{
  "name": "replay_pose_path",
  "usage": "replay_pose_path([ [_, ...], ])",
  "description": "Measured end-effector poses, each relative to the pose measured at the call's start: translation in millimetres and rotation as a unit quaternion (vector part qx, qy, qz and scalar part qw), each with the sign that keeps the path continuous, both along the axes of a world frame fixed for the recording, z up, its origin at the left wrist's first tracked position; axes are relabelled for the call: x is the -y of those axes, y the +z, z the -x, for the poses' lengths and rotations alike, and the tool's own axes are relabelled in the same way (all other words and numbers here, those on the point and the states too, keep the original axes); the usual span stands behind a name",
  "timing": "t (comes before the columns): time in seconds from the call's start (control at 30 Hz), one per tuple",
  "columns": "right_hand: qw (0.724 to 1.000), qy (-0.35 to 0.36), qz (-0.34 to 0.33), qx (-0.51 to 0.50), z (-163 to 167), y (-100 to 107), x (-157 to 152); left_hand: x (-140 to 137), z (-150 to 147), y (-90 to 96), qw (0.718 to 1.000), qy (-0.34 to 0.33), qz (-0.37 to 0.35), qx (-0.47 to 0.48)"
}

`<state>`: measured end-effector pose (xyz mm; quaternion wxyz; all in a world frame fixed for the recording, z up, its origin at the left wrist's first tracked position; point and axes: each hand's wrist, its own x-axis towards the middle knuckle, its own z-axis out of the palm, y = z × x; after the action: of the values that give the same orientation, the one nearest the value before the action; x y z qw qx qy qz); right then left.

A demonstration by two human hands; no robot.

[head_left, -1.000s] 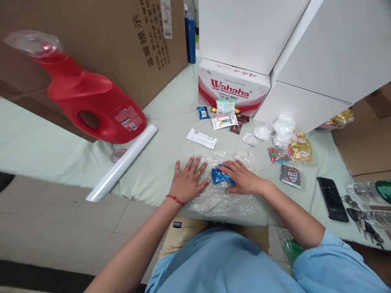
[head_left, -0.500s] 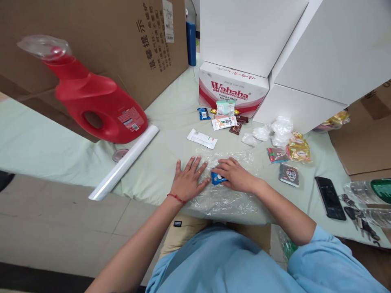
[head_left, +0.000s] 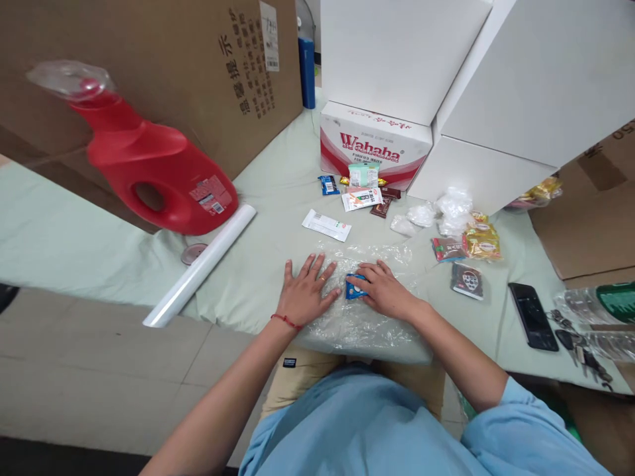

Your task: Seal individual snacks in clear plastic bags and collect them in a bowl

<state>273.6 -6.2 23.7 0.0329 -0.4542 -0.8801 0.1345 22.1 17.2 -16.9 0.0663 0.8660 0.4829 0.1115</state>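
Note:
A crinkled sheet of clear plastic wrap (head_left: pixel 357 328) lies on the pale green cloth in front of me. My left hand (head_left: pixel 305 295) rests palm down on its left part with the fingers spread, holding nothing. On the wrap's middle is a small blue snack packet (head_left: pixel 352 289), partly covered by my right hand (head_left: pixel 388 291). The fingers of that hand curl over the packet's right side, gripping it against the wrap. My left thumb is close to the packet's left edge.
A white wrapped stick (head_left: pixel 326 225) lies beyond my hands. Further back, several snack packets sit before a Wahaha carton (head_left: pixel 374 142). To the left are a white roll (head_left: pixel 201 266) and red jug (head_left: pixel 166 175); to the right, crumpled plastic (head_left: pixel 454 208), more packets and a phone (head_left: pixel 533 317).
My right hand has shifted slightly, and the blue packet under it has turned a little, showing more of its face. My left hand stays in place.

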Motion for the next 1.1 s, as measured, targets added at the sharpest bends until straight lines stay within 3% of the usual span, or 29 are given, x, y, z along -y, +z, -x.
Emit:
replay_pose_path([
  [0.17,0.998,0.005,0.001,-0.055,-10,12,8,-2,6,1.4,1.000,-0.001,-0.012,0.020],
  [0.3,0.982,-0.018,-0.031,-0.184,-34,27,37,1,13,2.3,0.992,0.021,-0.105,0.069],
  [0.4,0.973,-0.026,-0.025,-0.226,-46,22,72,7,20,6.8,0.976,-0.004,-0.193,0.103],
  [0.47,0.978,-0.031,-0.021,-0.203,-49,11,95,12,26,12.4,0.968,-0.051,-0.209,0.130],
  [0.53,0.984,-0.049,-0.024,-0.172,-51,-2,112,17,35,18.8,0.967,-0.138,-0.154,0.148],
  [0.6,0.983,-0.072,-0.030,-0.165,-52,-14,121,20,46,23.7,0.962,-0.235,-0.040,0.133],
  [0.7,0.976,-0.084,-0.033,-0.197,-53,-17,118,23,62,25.2,0.948,-0.292,0.094,0.082],
  [0.8,0.967,-0.088,-0.021,-0.238,-56,-3,101,22,68,20.9,0.953,-0.269,0.126,0.067],
  [0.93,0.953,-0.097,0.020,-0.285,-62,28,67,11,60,17.7,0.957,-0.216,0.152,0.121],
  [1.1,0.939,-0.165,0.087,-0.290,-65,37,23,-11,43,25.9,0.948,-0.062,0.213,0.227],
])
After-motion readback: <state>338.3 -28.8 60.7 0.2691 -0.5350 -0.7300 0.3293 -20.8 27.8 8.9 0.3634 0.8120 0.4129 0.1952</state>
